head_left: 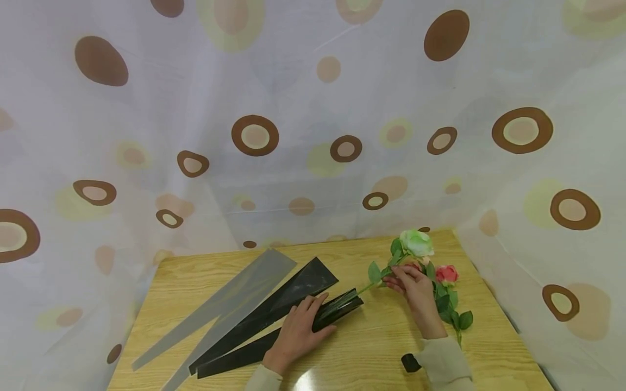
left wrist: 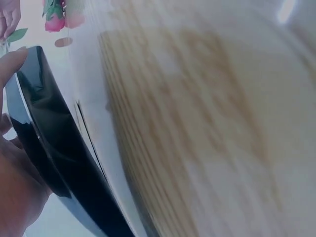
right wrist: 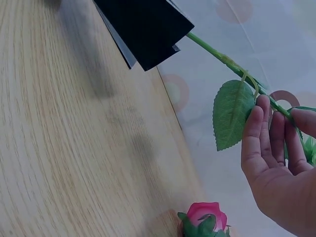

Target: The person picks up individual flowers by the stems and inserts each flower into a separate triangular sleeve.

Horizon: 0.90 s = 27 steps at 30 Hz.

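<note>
A black plastic flower sleeve slants up from the table, gripped near its wide mouth by my left hand. In the left wrist view the thumb lies along the edge of the black film. My right hand pinches the green stem of an artificial flower between thumb and fingers. Its lower end runs into the sleeve's mouth, where the rest is hidden. The pale green-white bloom points away to the upper right, and a serrated leaf hangs beside my fingers.
Another black sleeve and grey translucent sleeves lie to the left on the wooden table. Pink-red artificial flowers with leafy stems lie at the right. A small black object sits by the right cuff. A patterned curtain surrounds the table.
</note>
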Motion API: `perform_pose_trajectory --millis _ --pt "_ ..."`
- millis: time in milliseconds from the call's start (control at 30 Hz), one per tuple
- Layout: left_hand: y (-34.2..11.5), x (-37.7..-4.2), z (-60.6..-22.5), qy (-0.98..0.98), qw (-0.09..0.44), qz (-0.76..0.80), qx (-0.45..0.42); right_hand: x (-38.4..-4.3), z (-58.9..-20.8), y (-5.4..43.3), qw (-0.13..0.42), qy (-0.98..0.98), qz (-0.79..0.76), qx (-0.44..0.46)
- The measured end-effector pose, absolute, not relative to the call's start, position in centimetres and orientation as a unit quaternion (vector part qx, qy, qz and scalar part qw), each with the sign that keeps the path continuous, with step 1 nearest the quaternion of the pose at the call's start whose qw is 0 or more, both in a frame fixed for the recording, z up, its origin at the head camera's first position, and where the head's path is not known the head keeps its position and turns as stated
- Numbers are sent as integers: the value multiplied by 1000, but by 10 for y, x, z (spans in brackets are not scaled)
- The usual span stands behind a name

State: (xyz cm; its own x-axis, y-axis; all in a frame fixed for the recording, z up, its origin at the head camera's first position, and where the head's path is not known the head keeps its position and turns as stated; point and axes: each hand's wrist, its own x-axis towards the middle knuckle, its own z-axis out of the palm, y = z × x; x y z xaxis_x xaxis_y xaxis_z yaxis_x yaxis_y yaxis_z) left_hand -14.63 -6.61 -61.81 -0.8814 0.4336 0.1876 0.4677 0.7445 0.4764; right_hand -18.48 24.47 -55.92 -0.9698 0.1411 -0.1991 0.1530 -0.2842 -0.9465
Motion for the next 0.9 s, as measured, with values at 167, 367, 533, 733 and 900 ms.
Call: perform_pose_trajectory --millis 167,367,533,733,900 --pt "-65 -146 -618 -933 22 -273 -234 -183 -560 245 7 590 -796 132" --pt "-64 -145 -617 -934 20 -271 -232 -183 -563 243 0 592 -794 141" --pt "-65 -145 -619 -933 28 -271 -237 -183 -564 242 -3 597 -790 138" --pt "-65 -149 -621 -930 10 -289 -226 -184 -564 242 2 592 -795 133" --pt "-64 -150 -622 -928 -8 -301 -221 -184 -563 243 6 589 -798 127"
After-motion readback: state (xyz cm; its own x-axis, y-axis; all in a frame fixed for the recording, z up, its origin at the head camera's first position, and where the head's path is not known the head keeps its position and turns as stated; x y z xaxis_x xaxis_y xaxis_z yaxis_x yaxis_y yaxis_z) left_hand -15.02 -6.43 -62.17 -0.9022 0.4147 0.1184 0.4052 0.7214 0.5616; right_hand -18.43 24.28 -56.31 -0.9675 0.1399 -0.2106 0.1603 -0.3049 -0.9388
